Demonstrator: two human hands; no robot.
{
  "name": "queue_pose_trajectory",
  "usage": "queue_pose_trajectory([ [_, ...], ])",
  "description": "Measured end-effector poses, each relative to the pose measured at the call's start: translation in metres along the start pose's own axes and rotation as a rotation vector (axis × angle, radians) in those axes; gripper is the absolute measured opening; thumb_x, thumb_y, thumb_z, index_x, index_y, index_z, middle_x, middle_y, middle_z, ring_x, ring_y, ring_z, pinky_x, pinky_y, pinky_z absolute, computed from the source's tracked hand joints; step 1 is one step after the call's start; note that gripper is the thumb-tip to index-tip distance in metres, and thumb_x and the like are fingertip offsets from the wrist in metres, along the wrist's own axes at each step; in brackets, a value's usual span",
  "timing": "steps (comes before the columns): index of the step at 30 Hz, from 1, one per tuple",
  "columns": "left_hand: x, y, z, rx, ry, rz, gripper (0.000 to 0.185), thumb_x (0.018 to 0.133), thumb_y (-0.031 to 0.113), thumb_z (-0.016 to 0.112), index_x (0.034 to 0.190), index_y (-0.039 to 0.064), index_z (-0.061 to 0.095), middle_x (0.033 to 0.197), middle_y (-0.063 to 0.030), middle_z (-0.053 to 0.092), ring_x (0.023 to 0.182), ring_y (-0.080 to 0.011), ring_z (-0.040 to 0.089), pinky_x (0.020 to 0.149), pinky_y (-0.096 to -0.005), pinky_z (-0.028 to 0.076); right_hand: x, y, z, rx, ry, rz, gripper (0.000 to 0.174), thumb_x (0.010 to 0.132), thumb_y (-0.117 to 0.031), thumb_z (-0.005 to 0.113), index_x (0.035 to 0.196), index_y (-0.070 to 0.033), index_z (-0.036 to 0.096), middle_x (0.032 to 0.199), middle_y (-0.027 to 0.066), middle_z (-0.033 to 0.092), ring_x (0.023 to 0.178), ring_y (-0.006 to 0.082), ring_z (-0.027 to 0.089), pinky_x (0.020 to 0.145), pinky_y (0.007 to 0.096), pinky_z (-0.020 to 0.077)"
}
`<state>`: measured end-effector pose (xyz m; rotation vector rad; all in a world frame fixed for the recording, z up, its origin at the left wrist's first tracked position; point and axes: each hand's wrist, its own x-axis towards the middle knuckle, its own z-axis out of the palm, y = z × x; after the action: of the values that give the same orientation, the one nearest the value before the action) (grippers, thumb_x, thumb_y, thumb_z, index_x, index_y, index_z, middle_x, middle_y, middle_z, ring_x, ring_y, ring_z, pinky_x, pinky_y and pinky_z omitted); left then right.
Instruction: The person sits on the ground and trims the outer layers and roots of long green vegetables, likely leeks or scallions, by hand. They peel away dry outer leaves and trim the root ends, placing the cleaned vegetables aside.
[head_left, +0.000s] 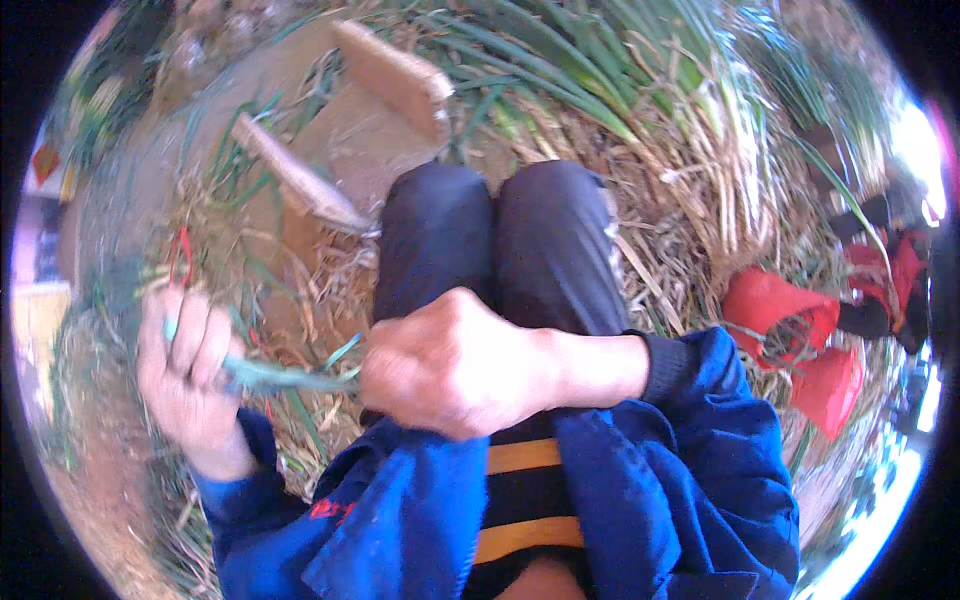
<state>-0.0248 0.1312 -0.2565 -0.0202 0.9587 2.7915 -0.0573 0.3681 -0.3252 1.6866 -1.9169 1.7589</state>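
Note:
A strip of green leaf (289, 375), apparently from a scallion, stretches between my two hands in front of my lap. Curled around its left end are the fingers of my left hand (191, 367). My right hand (450, 367) is a closed fist at the other end, just before my knees; its fingers are turned away, and motion blur softens both hands. Just above my left hand a thin red loop (180, 255) shows; whether it is held or lies behind, I cannot tell. My knees (487, 240) are together in dark trousers.
Scallions (637, 112) lie in a large heap ahead and to the right. Wooden boards (394, 75) and a narrower wooden piece (300, 176) stand ahead left. Red items (780, 307) lie at the right. Dry leaf litter (345, 262) covers the ground around my legs.

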Motion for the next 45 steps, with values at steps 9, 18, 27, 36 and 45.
queue_pose_trajectory([
  [9, 0.009, 0.014, -0.021, 0.365, -0.005, 0.102, 0.024, 0.096, 0.021, 0.04, 0.077, 0.006, 0.04, 0.068, -0.0045, 0.042, 0.055, -0.0106, 0.04, 0.042, -0.0206, 0.034, 0.001, 0.012, -0.019, -0.153, -0.083, 0.142, 0.022, 0.074, -0.021, 0.059, 0.074, -0.003, 0.047, 0.069, 0.0118, 0.052, 0.062, 0.0308, 0.057, 0.05, 0.041, 0.0448],
  [18, -0.012, 0.116, -0.188, 1.693, 0.916, 0.3, 0.028, 0.093, 0.029, 0.048, 0.096, 0.003, 0.057, 0.069, -0.0043, 0.059, 0.049, -0.0031, 0.045, 0.042, -0.0169, 0.033, -0.175, 0.041, -0.13, -0.514, 0.601, 0.736, 0.017, 0.077, -0.016, 0.065, 0.083, -0.003, 0.056, 0.075, 0.0144, 0.057, 0.067, 0.0321, 0.058, 0.061, 0.0368, 0.0469],
  [27, 0.013, 0.014, -0.321, 2.202, 0.535, -0.362, 0.04, 0.083, 0.022, 0.058, 0.116, 0.0, 0.052, 0.107, -0.0161, 0.056, 0.108, -0.0265, 0.051, 0.09, -0.0368, 0.041, -0.373, 0.109, -0.187, -1.132, 0.52, 1.307, 0.015, 0.079, -0.016, 0.055, 0.087, -0.004, 0.055, 0.089, 0.017, 0.055, 0.085, 0.0357, 0.054, 0.073, 0.0438, 0.0443],
  [36, 0.186, -0.1, -0.206, 0.956, 1.016, 0.04, 0.049, 0.078, 0.005, 0.062, 0.12, -0.009, 0.041, 0.109, -0.0151, 0.055, 0.098, -0.0276, 0.057, 0.081, -0.0387, 0.048, -0.379, 0.145, -0.218, -1.452, 0.346, 1.501, 0.033, 0.078, -0.022, 0.058, 0.107, -0.007, 0.053, 0.106, 0.0146, 0.052, 0.102, 0.0318, 0.048, 0.085, 0.0447, 0.0375],
  [45, 0.179, -0.057, -0.289, 1.166, 0.829, 0.084, 0.041, 0.067, -0.003, 0.063, 0.107, -0.003, 0.05, 0.094, -0.0091, 0.059, 0.079, -0.0189, 0.058, 0.072, -0.03, 0.047, -0.367, 0.176, -0.135, -0.978, 0.248, 1.199, 0.028, 0.071, -0.013, 0.061, 0.096, -0.003, 0.054, 0.094, 0.0173, 0.052, 0.092, 0.0361, 0.048, 0.078, 0.0467, 0.0386],
])
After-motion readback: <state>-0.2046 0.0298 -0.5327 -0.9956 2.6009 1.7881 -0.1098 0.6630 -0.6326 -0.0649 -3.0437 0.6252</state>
